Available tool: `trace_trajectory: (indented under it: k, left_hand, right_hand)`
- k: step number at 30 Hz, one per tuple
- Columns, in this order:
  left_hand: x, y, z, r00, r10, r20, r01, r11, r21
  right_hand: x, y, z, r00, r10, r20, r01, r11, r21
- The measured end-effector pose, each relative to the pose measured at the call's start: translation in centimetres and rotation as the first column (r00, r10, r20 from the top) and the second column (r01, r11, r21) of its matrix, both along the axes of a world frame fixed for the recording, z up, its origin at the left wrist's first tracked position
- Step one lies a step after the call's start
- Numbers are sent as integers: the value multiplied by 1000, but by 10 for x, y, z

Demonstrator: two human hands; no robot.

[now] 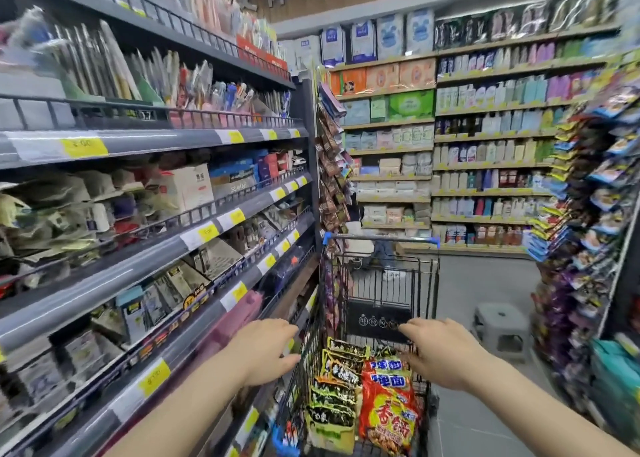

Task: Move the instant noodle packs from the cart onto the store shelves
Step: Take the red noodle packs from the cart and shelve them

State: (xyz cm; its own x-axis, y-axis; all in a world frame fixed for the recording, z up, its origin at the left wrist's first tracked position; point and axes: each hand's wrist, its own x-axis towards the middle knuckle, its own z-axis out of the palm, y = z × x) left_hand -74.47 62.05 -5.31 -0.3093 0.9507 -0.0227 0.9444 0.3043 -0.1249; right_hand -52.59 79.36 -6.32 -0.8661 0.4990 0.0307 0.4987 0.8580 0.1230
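While both hands reach forward over the shopping cart (381, 283), neither holds anything: the left hand (266, 349) hovers by the cart's left rim with fingers loosely extended, and the right hand (440, 349) hangs over the basket, fingers relaxed and spread, just above the packs. Below them the instant noodle packs sit in the cart, a row of dark green-and-black packs (334, 391) standing on edge to the left and red-orange packs (389, 408) beside them on the right. Judging by that full-looking load, unloading has barely begun, or not at all; nearly every pack seems left to move. Left of the cart run the grey store shelves (145, 259), already stocked with other goods; whether any noodle packs stand there I cannot tell. Farther off, a grey plastic stool (500, 328) stands on the aisle floor, and back-wall shelves (485, 166) carry bottles and tissue packs
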Motion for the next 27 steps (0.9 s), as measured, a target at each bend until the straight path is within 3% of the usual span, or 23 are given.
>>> trace_trajectory:
  k: [15,27]
  left_hand:
    - [-118,168,-62,996,-71,50,72,997,-27]
    - [-184,232,-161,981,-130,146,157,968,-193]
  right_hand:
    - [-98,155,-46,991,-111,70,116,991,-71]
    - [-170,211,-151,964,-224,140,257,918,-302]
